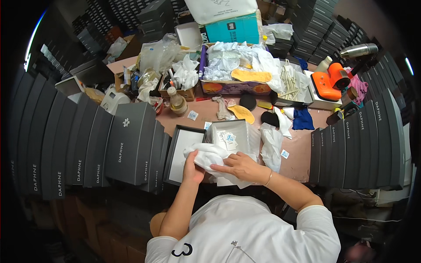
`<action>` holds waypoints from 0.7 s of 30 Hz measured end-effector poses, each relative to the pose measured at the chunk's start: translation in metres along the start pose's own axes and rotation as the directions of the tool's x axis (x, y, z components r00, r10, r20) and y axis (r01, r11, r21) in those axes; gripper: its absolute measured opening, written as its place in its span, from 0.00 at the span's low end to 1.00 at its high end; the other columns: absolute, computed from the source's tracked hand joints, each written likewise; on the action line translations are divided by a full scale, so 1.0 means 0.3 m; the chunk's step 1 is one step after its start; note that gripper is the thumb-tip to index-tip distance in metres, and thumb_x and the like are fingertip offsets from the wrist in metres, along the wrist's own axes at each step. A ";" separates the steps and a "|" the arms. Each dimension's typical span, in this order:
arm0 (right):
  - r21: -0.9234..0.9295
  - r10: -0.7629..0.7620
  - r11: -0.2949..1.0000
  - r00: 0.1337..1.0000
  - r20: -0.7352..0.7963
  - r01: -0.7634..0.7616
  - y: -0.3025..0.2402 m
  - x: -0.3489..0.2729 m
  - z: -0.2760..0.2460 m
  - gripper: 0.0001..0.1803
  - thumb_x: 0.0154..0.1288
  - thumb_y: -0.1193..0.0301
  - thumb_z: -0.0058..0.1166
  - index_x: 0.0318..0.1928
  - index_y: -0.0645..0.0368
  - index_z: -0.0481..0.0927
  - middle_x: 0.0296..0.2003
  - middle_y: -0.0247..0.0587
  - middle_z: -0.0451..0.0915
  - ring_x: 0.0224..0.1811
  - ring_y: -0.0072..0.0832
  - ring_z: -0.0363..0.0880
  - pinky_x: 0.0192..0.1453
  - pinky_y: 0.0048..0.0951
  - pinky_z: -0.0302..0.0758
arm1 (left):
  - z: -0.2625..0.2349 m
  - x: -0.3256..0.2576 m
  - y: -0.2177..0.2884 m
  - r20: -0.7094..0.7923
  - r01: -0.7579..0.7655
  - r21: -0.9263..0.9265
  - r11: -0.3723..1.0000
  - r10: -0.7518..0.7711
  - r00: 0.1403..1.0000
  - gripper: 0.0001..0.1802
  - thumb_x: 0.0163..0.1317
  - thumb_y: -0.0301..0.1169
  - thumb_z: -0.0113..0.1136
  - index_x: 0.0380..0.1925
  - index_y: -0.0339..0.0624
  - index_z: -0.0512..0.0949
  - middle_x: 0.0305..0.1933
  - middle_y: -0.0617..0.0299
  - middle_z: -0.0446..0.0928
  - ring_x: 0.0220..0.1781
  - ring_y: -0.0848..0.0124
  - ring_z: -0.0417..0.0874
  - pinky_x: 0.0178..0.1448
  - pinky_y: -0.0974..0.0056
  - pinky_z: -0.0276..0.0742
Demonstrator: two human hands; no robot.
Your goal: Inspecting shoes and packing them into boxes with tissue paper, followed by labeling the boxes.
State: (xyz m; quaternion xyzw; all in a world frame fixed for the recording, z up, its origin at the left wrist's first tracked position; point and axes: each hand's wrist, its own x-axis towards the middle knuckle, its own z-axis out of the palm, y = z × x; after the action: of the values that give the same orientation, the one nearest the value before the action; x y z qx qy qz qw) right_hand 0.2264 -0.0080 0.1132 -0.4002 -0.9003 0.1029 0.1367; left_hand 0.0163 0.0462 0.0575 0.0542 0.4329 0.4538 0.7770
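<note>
On the head feed, I locate the soft white bundle (211, 154) above the near part of the open box (248, 136); the left hand (193, 168) grasps its left end, the right hand (242, 168) sets fingers against its right side, and I cannot tell whether these also clamp. Inside the box I see small cards (228, 141); a dark-rimmed tray (186, 141) lies just left, and stacked grey boxes (133, 142) flank the table (299, 161).
</note>
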 end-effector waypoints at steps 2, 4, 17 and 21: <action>-0.088 0.019 0.995 0.968 -0.250 -0.043 -0.003 0.025 0.011 0.26 0.57 0.70 0.50 0.59 0.46 0.72 0.49 0.37 0.76 0.48 0.33 0.74 0.54 0.40 0.67 | 0.010 -0.027 -0.015 -0.005 -0.030 -0.127 0.991 0.030 1.000 0.22 0.63 0.38 0.44 0.55 0.39 0.70 0.54 0.53 0.75 0.56 0.60 0.76 0.59 0.55 0.73; -0.032 0.064 0.996 0.916 -0.395 -0.083 -0.096 0.068 0.072 0.23 0.57 0.69 0.50 0.56 0.49 0.75 0.58 0.42 0.71 0.63 0.38 0.67 0.69 0.53 0.54 | -0.069 0.026 -0.056 -0.051 -0.053 -0.139 0.989 0.046 0.998 0.24 0.63 0.41 0.43 0.53 0.39 0.72 0.52 0.53 0.76 0.54 0.58 0.78 0.60 0.53 0.73; 0.828 0.840 0.386 0.526 -0.132 -0.408 -0.278 -0.494 0.324 0.16 0.64 0.74 0.50 0.52 0.63 0.75 0.38 0.45 0.78 0.40 0.37 0.78 0.46 0.32 0.75 | -0.004 0.049 0.247 -0.066 -0.149 0.237 0.960 0.169 0.983 0.32 0.63 0.44 0.40 0.63 0.34 0.65 0.65 0.46 0.67 0.66 0.46 0.68 0.69 0.45 0.64; 0.913 0.924 0.191 0.381 -0.043 -0.360 -0.278 -0.577 0.321 0.15 0.65 0.70 0.50 0.50 0.64 0.76 0.35 0.47 0.81 0.34 0.32 0.80 0.42 0.31 0.75 | 0.021 0.134 0.280 0.221 -0.518 0.841 0.158 0.772 0.595 0.28 0.64 0.31 0.54 0.63 0.31 0.63 0.63 0.44 0.67 0.63 0.51 0.71 0.65 0.52 0.68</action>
State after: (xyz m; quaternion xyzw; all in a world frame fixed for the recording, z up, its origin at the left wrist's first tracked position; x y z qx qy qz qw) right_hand 0.2484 -0.1998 0.0189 -0.6646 -0.3610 0.4062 0.5128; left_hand -0.0258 0.1273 0.0766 0.5447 0.6233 0.4714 0.3042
